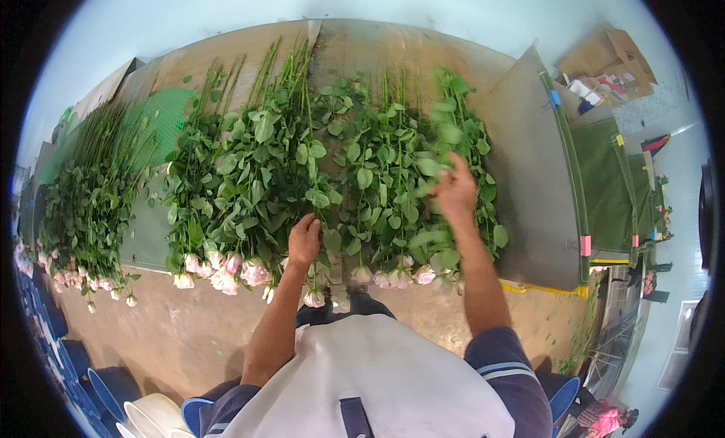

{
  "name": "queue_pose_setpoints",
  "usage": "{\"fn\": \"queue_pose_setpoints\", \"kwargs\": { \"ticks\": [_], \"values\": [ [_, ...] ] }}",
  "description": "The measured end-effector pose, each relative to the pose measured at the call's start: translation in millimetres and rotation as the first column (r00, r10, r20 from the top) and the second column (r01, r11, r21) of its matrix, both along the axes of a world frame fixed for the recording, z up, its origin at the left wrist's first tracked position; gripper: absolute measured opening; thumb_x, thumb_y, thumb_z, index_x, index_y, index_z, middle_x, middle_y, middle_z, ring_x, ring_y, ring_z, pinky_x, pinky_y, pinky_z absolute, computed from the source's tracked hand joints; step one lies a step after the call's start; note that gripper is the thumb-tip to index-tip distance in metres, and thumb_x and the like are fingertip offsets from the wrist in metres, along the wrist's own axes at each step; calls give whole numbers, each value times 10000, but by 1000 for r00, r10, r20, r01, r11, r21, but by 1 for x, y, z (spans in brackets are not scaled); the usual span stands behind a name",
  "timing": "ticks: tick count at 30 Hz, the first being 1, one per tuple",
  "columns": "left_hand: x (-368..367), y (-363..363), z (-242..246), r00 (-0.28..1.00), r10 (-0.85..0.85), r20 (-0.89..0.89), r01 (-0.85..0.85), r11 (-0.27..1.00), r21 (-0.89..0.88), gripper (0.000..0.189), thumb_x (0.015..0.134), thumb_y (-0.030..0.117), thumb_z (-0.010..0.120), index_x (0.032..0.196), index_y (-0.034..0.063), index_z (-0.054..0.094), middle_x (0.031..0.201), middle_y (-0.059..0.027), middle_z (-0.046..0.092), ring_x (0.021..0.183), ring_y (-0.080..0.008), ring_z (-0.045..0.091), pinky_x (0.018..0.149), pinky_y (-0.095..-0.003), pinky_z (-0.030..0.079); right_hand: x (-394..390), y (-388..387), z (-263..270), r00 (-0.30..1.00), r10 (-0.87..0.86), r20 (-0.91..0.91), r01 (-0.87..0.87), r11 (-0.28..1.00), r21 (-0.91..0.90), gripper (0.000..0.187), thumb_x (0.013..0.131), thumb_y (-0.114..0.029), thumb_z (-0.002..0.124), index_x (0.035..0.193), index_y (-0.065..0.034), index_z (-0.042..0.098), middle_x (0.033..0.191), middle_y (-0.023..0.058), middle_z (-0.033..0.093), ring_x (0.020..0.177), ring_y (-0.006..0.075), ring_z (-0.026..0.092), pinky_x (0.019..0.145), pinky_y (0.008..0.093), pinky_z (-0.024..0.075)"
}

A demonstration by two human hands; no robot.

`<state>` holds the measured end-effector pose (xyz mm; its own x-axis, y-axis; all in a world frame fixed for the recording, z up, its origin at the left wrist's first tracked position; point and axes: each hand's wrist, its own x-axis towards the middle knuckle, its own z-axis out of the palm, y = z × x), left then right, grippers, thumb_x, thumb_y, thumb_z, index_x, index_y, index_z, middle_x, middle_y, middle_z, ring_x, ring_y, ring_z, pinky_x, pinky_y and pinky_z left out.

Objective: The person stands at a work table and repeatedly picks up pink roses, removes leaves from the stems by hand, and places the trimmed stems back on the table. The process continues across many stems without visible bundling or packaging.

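Pale pink roses [225, 280] on long leafy stems lie in heaps across the table before me, blooms over its near edge. My left hand [304, 241] pinches a rose stem between thumb and fingertips, beside the middle heap. Below that hand hangs a whitish bloom [314, 298]. Over the right heap of roses [391, 172] is my right hand [455, 191], blurred, with one finger stretched forward. Leaves of a rose [450, 129] beside it are blurred too; whether the fingers hold its stem cannot be told.
Another rose heap [85, 206] lies far left, near green netting [173, 121]. A grey upright panel [527, 172] borders the table's right end, with green panels [600, 189] beyond. A cardboard box [628, 58] sits at upper right. Blue buckets [113, 390] stand behind, lower left. A person [603, 418] is at lower right.
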<state>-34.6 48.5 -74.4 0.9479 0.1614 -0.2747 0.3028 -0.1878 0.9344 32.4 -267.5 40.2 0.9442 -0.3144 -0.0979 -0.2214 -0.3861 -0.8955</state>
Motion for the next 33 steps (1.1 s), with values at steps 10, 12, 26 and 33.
{"fn": "queue_pose_setpoints", "kwargs": {
  "ticks": [10, 12, 26, 33],
  "values": [
    [-18, 9, 13, 997, 16, -80, -18, 1000, -22, 413, 962, 213, 560, 1292, -35, 564, 1068, -119, 682, 932, -185, 618, 866, -317, 478, -42, -64, -27, 989, -19, 148, 129, 607, -784, 558, 913, -150, 601, 1402, 5, 382, 1245, 279, 541, 1000, 432, 591, 840, 491, 517],
    [-5, -3, 1, 996, 66, -54, -71, 994, -80, 415, 964, 215, 567, 1295, -37, 560, 1101, -115, 670, 912, -196, 621, 842, -326, 489, -48, -41, -18, 964, 32, 262, 162, 714, -682, 521, 917, -160, 604, 1382, -18, 416, 1345, 251, 477, 1251, 407, 444, 1023, 471, 401],
    [42, -55, -67, 990, 19, -137, 15, 970, 241, 380, 918, 275, 595, 1209, 36, 644, 1087, -198, 688, 1034, -365, 649, 887, -432, 500, -97, 57, -39, 978, 173, 120, -138, 958, -253, 437, 913, -104, 606, 1322, -22, 477, 1223, 190, 545, 1095, 333, 587, 906, 428, 471],
    [45, -52, -8, 985, 11, -170, -49, 974, -222, 396, 940, 199, 603, 1266, -24, 593, 1004, -124, 705, 934, -259, 662, 790, -395, 513, -98, 66, -28, 970, 177, 166, -164, 982, -92, 343, 947, -98, 580, 1280, -26, 535, 1185, 185, 591, 1026, 287, 636, 850, 379, 524]
  ]
}}
